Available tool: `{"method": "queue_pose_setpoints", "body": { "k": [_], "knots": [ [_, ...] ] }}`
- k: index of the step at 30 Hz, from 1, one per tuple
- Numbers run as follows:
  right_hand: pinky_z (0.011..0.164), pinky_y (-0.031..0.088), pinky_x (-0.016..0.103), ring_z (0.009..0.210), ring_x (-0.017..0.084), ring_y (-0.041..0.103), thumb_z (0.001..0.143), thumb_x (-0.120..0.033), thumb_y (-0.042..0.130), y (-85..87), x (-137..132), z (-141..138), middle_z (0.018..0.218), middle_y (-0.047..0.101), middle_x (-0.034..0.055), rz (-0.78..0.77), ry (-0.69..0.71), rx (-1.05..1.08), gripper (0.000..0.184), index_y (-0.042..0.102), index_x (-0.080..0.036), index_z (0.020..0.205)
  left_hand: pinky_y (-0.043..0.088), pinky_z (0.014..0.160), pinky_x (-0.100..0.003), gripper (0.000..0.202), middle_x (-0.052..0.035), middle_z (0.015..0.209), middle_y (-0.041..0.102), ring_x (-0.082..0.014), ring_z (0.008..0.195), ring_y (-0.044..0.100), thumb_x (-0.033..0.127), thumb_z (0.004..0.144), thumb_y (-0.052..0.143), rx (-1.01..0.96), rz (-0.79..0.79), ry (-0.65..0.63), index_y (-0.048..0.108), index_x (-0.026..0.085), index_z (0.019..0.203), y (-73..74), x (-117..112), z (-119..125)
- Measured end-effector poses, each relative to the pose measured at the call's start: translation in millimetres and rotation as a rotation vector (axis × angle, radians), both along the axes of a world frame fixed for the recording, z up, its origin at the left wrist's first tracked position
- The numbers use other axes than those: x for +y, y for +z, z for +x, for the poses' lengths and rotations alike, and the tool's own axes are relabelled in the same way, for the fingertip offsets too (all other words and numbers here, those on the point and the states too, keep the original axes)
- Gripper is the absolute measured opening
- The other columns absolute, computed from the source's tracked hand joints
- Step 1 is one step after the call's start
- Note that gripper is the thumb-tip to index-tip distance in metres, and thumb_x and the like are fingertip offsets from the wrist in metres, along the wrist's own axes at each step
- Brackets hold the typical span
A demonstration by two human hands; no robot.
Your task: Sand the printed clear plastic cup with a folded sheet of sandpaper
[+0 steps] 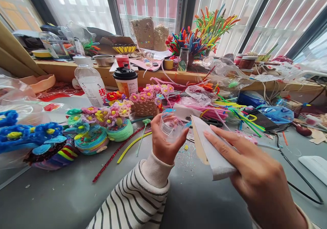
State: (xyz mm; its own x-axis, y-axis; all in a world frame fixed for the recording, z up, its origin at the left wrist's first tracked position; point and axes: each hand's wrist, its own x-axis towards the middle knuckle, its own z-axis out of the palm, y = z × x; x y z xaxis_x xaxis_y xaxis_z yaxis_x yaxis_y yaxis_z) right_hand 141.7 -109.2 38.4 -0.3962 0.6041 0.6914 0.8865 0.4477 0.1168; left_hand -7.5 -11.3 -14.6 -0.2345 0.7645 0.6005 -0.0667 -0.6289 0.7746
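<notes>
My left hand (pixel 165 140), in a striped sleeve, is closed round a small clear plastic jar (pixel 170 125) tilted toward the right, just above the grey table (pixel 63 191). My right hand (pixel 252 169) holds a folded white sheet of paper (pixel 212 147), fingers lying along its top edge, with the paper's point aimed at the jar's mouth. Small bright flecks (pixel 184 154) lie scattered on the table under the jar.
Pipe-cleaner flowers and baskets (pixel 102 126) crowd the left. A lidded cup (pixel 125 80) and a bottle (pixel 90 82) stand behind. Loose pipe cleaners (pixel 224 109), a phone (pixel 259 118) and a black cable (pixel 293 169) lie at right. The window sill (pixel 66 69) is cluttered.
</notes>
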Motion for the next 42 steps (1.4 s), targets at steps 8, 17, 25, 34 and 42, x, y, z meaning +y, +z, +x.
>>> {"method": "queue_pose_setpoints", "body": {
  "k": [8, 17, 25, 34, 42],
  "knots": [
    [0.092, 0.039, 0.031, 0.11, 0.02, 0.052, 0.071, 0.003, 0.036, 0.1, -1.0, -2.5, 0.123, 0.053, 0.0092, 0.02, -0.024, -0.022, 0.055, 0.052, -0.015, 0.12, 0.05, 0.083, -0.039, 0.063, -0.0089, 0.102, 0.054, -0.0197, 0.093, 0.058, 0.025, 0.056, 0.075, -0.012, -0.025, 0.007, 0.038, 0.02, 0.107, -1.8, 0.8, -0.1],
    [0.092, 0.04, 0.03, 0.108, 0.02, 0.053, 0.064, 0.004, 0.036, -5.7, -1.1, -2.9, 0.123, 0.055, 0.0054, 0.041, -0.118, -0.02, 0.062, 0.054, -0.018, 0.119, 0.048, 0.086, -0.042, 0.062, -0.0089, 0.104, 0.052, -0.0203, 0.095, 0.057, 0.026, 0.059, 0.074, -0.012, 0.003, 0.034, 0.037, 0.02, 0.107, 0.5, 1.7, -0.3],
    [0.099, 0.035, 0.027, 0.115, 0.019, 0.049, 0.072, 0.001, 0.038, 0.3, -5.5, -4.4, 0.128, 0.05, 0.0049, 0.032, -0.062, 0.101, 0.055, 0.051, -0.018, 0.122, 0.046, 0.088, -0.046, 0.063, -0.0101, 0.106, 0.051, -0.0214, 0.097, 0.056, 0.025, 0.057, 0.075, -0.017, 0.003, 0.028, 0.037, 0.02, 0.108, -0.7, 1.9, -1.3],
    [0.097, 0.036, 0.031, 0.113, 0.02, 0.049, 0.07, 0.003, 0.037, -1.4, 0.6, -6.2, 0.125, 0.052, 0.0087, 0.047, -0.008, 0.017, 0.055, 0.053, -0.015, 0.12, 0.05, 0.085, -0.04, 0.065, -0.0083, 0.106, 0.052, -0.0196, 0.097, 0.056, 0.021, 0.057, 0.076, -0.037, 0.063, 0.014, 0.038, 0.021, 0.109, -3.5, 1.4, -0.3],
    [0.094, 0.039, 0.029, 0.113, 0.02, 0.05, 0.069, 0.003, 0.036, 0.4, -1.2, -4.6, 0.125, 0.052, 0.0088, 0.04, -0.01, -0.009, 0.056, 0.053, -0.015, 0.119, 0.051, 0.084, -0.042, 0.068, -0.0075, 0.106, 0.052, -0.0204, 0.098, 0.056, 0.021, 0.055, 0.076, -0.033, 0.071, 0.028, 0.038, 0.023, 0.111, -4.2, 0.7, 0.9]
  ]
}}
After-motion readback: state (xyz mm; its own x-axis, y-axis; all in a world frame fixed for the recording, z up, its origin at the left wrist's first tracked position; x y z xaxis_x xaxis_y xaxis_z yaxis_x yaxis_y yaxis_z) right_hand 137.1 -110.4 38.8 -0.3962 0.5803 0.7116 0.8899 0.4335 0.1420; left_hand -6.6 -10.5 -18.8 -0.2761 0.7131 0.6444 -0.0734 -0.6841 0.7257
